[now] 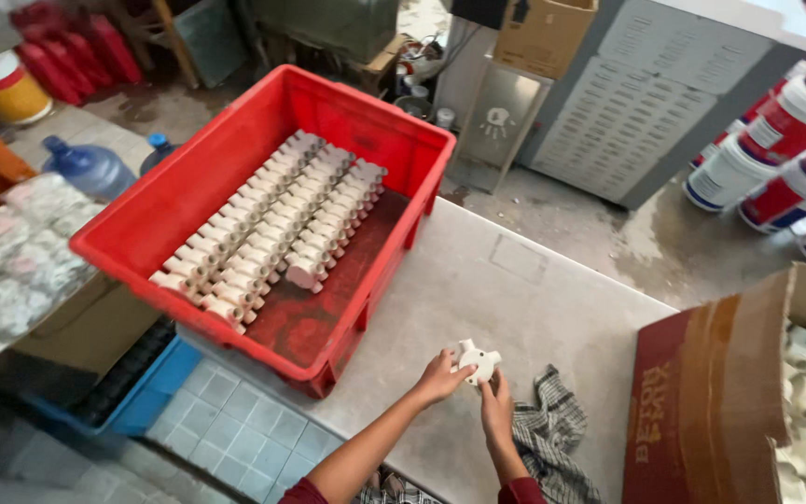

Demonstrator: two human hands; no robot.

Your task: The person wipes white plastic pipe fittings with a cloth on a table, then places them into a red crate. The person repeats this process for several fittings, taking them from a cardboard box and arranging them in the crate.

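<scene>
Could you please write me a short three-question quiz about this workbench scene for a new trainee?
1. True or false: both hands hold one white fitting.
2. Where do the sorted fittings lie? A) red crate B) blue bottle C) checked cloth
3. What stands at the right of the table?

Key: 1. True; left hand and right hand both grip it. 2. A, in rows. 3. A cardboard box of white fittings.

One red crate (188,201), one white fitting (476,359), two water bottles (90,168).
</scene>
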